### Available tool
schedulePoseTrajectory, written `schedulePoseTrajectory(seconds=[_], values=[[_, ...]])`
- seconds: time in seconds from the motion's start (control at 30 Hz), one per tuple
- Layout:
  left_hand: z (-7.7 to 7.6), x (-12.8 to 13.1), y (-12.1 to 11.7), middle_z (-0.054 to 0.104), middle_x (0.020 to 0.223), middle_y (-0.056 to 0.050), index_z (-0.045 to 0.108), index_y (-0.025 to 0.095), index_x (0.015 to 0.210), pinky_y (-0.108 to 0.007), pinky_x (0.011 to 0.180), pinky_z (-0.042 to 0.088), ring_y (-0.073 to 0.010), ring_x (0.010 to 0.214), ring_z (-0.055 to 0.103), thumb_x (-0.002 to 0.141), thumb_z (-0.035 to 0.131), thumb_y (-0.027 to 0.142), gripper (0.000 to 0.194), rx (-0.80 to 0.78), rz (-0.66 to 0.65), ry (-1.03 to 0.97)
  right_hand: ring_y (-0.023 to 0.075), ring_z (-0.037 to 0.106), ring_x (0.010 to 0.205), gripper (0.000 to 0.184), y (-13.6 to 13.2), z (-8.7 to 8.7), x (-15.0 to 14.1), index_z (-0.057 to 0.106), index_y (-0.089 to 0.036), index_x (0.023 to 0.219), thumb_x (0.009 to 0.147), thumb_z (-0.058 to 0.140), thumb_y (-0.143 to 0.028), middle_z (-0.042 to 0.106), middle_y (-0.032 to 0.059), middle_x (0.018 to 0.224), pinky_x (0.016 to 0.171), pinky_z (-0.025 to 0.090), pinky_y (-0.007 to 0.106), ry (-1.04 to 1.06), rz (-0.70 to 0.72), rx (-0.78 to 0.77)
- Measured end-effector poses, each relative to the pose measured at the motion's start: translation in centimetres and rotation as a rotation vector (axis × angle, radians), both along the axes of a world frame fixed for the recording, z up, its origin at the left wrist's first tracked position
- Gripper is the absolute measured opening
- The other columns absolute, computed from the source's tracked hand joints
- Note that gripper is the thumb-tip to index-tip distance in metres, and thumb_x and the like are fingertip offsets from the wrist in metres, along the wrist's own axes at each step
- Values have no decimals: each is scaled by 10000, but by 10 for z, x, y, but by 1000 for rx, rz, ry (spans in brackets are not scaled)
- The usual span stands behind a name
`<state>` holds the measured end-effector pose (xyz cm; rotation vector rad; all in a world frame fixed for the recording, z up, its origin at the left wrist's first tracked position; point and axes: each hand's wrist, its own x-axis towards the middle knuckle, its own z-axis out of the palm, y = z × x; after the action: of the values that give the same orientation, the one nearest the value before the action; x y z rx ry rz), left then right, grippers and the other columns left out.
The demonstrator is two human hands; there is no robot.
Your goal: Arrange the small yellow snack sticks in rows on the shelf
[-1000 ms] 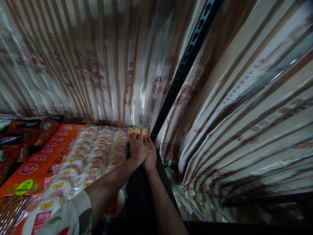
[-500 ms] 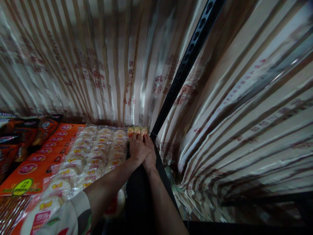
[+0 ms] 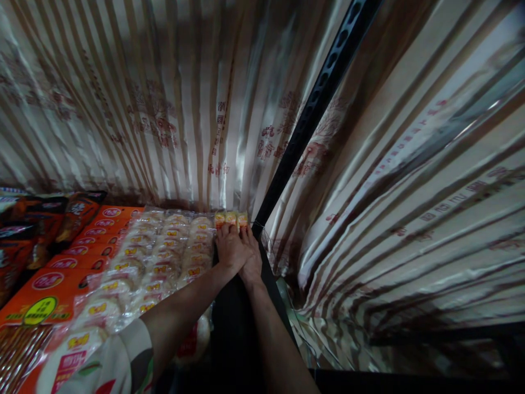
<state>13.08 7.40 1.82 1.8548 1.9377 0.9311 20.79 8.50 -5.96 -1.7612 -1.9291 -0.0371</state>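
Head view of a dark shelf point(image 3: 233, 328) backed by striped, printed curtain fabric point(image 3: 176, 109). The left hand point(image 3: 230, 249) and right hand point(image 3: 251, 256) lie side by side at the shelf's far edge, fingertips touching a small yellow-and-orange packet point(image 3: 231, 218) set against the fabric. A black perforated upright point(image 3: 315, 109) rises from the shelf's far right corner, just beside the right hand. To the left of the hands, rows of clear-wrapped round cakes point(image 3: 164, 251) cover the shelf; beyond them lie orange boxes point(image 3: 65, 262), then dark snack bags point(image 3: 28, 224) at the left edge. A patterned sleeve point(image 3: 118, 366) covers the left upper arm.
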Motion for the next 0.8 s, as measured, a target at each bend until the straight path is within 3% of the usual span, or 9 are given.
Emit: schedulePoseTrajectory(seconds=[0.33, 0.6, 0.8], values=[[-4, 0, 3, 536, 1110, -152, 584, 143, 977, -414, 845, 423, -293, 1067, 473, 762, 435, 149, 261, 0, -8, -42, 215, 156, 1345, 435, -9, 15, -4, 469, -181, 1263, 835, 397, -191, 378, 54, 1396, 1049, 237, 382, 40, 31, 47], [-5, -3, 2, 557, 1098, -132, 590, 147, 992, -369, 884, 408, -251, 1068, 479, 745, 429, 100, 299, 9, -21, -28, 178, 220, 1323, 464, -2, 7, 0, 412, -151, 1300, 837, 386, -170, 369, 94, 1398, 1050, 228, 385, -36, 96, 47], [-3, -2, -5, 555, 1103, -155, 587, 108, 1017, -388, 902, 401, -261, 1068, 475, 744, 459, 139, 303, 26, -12, -53, 253, 250, 1294, 484, -8, 7, -1, 411, -216, 1305, 824, 446, -254, 269, 92, 1439, 1000, 308, 415, 107, -27, 84]])
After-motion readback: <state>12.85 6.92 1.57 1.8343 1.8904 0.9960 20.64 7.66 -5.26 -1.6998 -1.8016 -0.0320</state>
